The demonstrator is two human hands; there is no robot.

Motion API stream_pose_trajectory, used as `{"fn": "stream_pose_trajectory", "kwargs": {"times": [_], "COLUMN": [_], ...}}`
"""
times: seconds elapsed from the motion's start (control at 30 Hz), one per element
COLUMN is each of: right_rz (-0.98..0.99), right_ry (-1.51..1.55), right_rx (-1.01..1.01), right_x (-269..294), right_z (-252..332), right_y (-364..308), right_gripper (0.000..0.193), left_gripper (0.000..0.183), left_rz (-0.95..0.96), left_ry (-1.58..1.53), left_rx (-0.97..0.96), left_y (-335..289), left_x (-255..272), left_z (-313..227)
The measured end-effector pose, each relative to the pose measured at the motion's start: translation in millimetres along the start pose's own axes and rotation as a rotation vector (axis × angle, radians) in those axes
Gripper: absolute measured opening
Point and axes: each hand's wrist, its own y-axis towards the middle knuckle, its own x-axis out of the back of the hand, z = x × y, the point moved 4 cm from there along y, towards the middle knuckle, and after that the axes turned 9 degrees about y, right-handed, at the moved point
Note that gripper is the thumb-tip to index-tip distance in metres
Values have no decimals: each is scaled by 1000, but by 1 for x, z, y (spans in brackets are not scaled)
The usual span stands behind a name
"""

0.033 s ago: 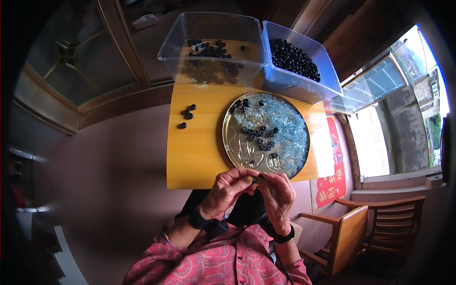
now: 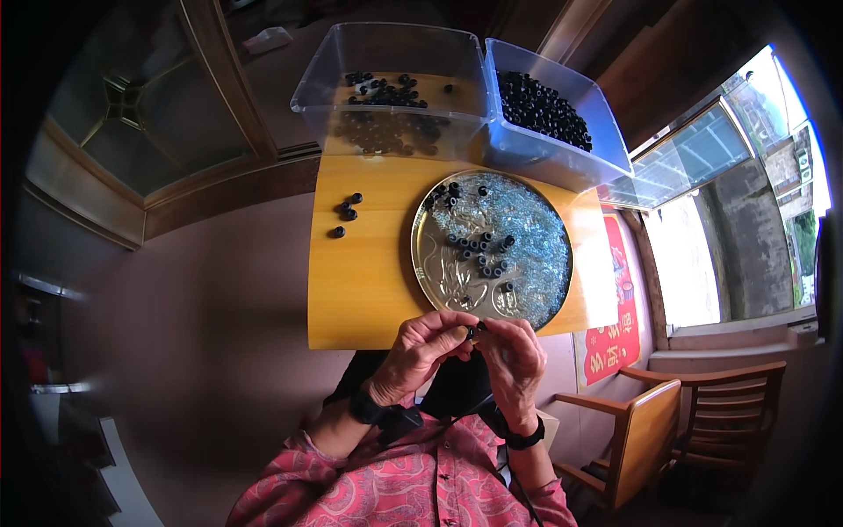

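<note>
At the near edge of the table, my left hand and my right hand meet fingertip to fingertip. Both are closed in a pinch at a small black round part, which the fingers largely cover. Just beyond them lies a round shiny metal tray with a raised pattern. Its right and far sides are spread with many small clear bluish pieces. Several black ring-like parts with open centres sit in the tray's middle, and more lie at its far left rim.
Several loose black parts rest on the yellow wooden table, left of the tray. Behind stand a clear plastic bin with scattered black parts and a bluish bin heaped with them. Wooden chairs stand at right, below a window.
</note>
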Motion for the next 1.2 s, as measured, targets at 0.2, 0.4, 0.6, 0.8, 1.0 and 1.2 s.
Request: {"fn": "stream_pose_trajectory", "kwargs": {"times": [0.2,0.4,0.6,0.8,1.0,1.2], "right_rz": [-3,56,116,73,-65,-79], "right_ry": [172,135,62,256,804,937], "right_rx": [-37,-32,70,-62,-351,-348], "right_x": [1,2,1,0,-4,-9], "right_z": [-9,-10,0,-12,-27,-29], "right_y": [-2,3,12,3,-4,-4], "right_gripper": [25,25,24,21,15,16], "left_gripper": [26,26,27,28,28,28], "left_rz": [0,19,19,51,77,11], "left_ry": [2,-32,-50,-110,-304,-264], "left_rx": [-13,18,45,58,63,78], "left_y": [2,2,2,2,6,4], "left_x": [-2,-1,1,0,-3,-3], "left_z": [-1,-1,0,1,6,5]}}
